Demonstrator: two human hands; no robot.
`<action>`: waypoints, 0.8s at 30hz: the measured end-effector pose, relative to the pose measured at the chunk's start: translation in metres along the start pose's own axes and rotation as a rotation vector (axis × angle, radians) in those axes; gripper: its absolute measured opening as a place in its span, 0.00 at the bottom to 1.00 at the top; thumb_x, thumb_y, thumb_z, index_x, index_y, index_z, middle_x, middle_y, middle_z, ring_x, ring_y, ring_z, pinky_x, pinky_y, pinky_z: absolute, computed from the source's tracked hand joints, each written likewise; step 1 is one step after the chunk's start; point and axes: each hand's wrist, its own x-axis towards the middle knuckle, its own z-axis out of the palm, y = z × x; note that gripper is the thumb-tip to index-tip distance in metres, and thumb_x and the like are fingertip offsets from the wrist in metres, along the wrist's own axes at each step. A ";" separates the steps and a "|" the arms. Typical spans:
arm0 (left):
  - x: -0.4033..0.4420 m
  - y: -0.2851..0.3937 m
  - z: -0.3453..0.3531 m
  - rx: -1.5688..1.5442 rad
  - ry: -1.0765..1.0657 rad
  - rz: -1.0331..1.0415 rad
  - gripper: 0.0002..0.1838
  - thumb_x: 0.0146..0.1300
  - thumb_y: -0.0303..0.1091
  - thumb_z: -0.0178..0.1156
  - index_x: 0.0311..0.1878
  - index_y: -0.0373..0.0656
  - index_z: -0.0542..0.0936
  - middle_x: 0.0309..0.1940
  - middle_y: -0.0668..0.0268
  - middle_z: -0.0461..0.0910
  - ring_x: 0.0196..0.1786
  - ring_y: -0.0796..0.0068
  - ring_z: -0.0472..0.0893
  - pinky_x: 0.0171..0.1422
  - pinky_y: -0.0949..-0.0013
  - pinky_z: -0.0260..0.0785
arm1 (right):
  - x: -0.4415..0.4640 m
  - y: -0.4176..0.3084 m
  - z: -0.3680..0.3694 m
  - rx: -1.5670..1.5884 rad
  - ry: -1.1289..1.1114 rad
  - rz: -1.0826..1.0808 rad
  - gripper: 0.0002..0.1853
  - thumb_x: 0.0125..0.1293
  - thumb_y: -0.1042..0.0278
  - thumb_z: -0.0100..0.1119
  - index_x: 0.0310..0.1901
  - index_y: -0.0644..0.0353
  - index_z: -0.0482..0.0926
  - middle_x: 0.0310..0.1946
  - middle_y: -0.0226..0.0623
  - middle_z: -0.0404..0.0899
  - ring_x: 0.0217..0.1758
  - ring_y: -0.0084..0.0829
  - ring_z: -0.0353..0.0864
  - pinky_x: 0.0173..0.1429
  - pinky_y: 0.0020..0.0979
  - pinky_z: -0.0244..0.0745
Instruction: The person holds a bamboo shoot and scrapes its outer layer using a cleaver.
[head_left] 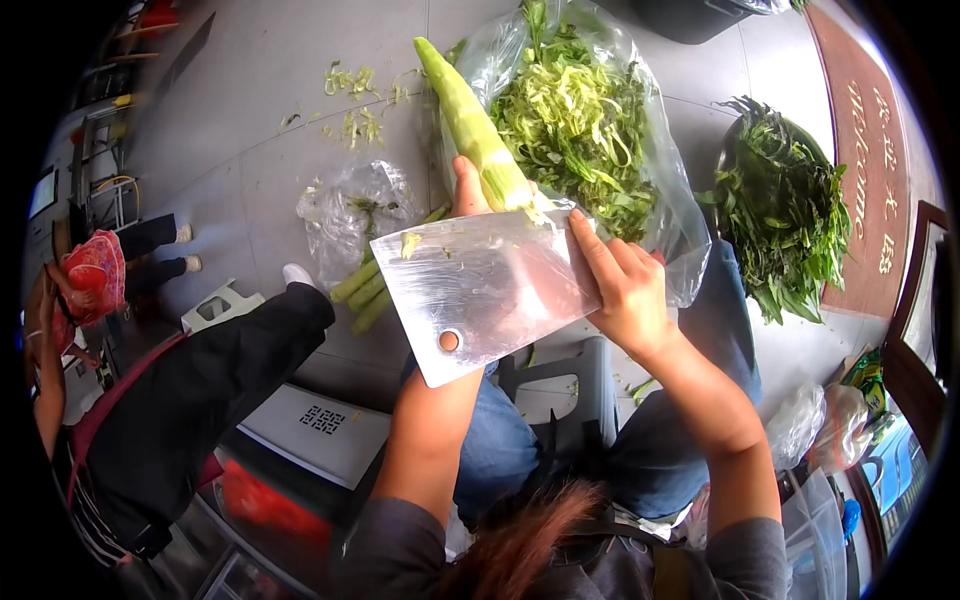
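My knees in blue jeans [495,430] sit spread, grey plastic stool [600,385] between them. Right hand [632,295] closed round the grip end of a cleaver [490,290], index finger laid along the metal; handle itself mostly hidden. Blade points left, flat side facing up at me, round hole near its lower corner, a few green bits stuck on. Left hand [470,192] wraps a thick pale-green stem [463,105], thumb on the near side, part of the hand behind the blade. Stem is tilted, narrow tip up and away, lower end at the cleaver's upper edge; exact contact hard to tell.

Just past the blade, left: more stems [372,295] on the floor [270,95], beside a crumpled clear bag [335,225]. Ahead: big clear bag [685,225], open, loaded with peelings and leaves [575,110]. Loose scraps [360,127] on the tiles to its left. Farther right: heap of dark leaves [785,200], next to a brown mat [858,120] reading "Welcome". Off left, a person in black trousers [230,370]; beyond, someone with a red cloth [97,270].
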 end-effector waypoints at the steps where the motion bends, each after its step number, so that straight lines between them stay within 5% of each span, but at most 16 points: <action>1: 0.000 0.000 0.001 0.058 0.012 0.004 0.38 0.57 0.73 0.43 0.45 0.42 0.74 0.32 0.58 0.79 0.34 0.63 0.79 0.38 0.61 0.74 | 0.000 0.002 0.002 0.002 -0.009 -0.007 0.26 0.49 0.77 0.63 0.54 0.62 0.75 0.15 0.33 0.63 0.15 0.32 0.66 0.22 0.32 0.65; 6: -0.003 0.004 0.004 0.031 0.046 -0.070 0.41 0.57 0.75 0.39 0.42 0.41 0.75 0.29 0.60 0.79 0.31 0.66 0.79 0.36 0.63 0.74 | 0.000 0.008 0.002 0.010 -0.026 -0.023 0.27 0.49 0.75 0.62 0.55 0.63 0.74 0.17 0.32 0.63 0.16 0.33 0.67 0.23 0.32 0.65; 10: 0.008 -0.003 -0.004 -0.009 -0.052 0.086 0.38 0.60 0.72 0.38 0.42 0.42 0.74 0.29 0.60 0.78 0.30 0.66 0.79 0.35 0.62 0.74 | 0.002 0.006 -0.004 0.029 -0.036 -0.016 0.27 0.49 0.78 0.63 0.55 0.61 0.75 0.15 0.32 0.63 0.15 0.32 0.66 0.23 0.33 0.65; 13: 0.013 0.000 -0.011 -0.035 -0.176 -0.001 0.37 0.61 0.71 0.39 0.44 0.41 0.74 0.29 0.59 0.78 0.30 0.65 0.79 0.35 0.62 0.74 | 0.001 0.005 -0.005 0.029 -0.053 -0.017 0.27 0.48 0.80 0.63 0.55 0.60 0.76 0.15 0.32 0.62 0.15 0.31 0.66 0.23 0.33 0.65; 16: 0.007 -0.008 -0.002 0.075 -0.044 0.172 0.37 0.61 0.71 0.39 0.44 0.41 0.74 0.29 0.59 0.78 0.31 0.65 0.79 0.37 0.62 0.74 | 0.000 0.007 -0.003 0.043 -0.047 -0.035 0.28 0.48 0.79 0.63 0.55 0.60 0.75 0.15 0.32 0.62 0.16 0.32 0.66 0.23 0.32 0.65; 22: 0.014 0.000 -0.017 -0.093 -0.309 -0.121 0.37 0.62 0.70 0.38 0.41 0.41 0.75 0.29 0.59 0.78 0.31 0.66 0.79 0.37 0.63 0.74 | -0.002 0.012 0.000 -0.019 -0.069 -0.043 0.32 0.46 0.74 0.63 0.58 0.61 0.72 0.17 0.32 0.63 0.17 0.32 0.68 0.25 0.32 0.66; 24: 0.013 0.001 -0.011 -0.020 -0.230 -0.090 0.37 0.61 0.70 0.37 0.41 0.41 0.75 0.29 0.60 0.78 0.30 0.66 0.79 0.37 0.63 0.74 | -0.003 0.013 -0.002 -0.019 -0.092 -0.044 0.32 0.45 0.73 0.63 0.58 0.61 0.72 0.18 0.32 0.64 0.19 0.32 0.69 0.26 0.32 0.67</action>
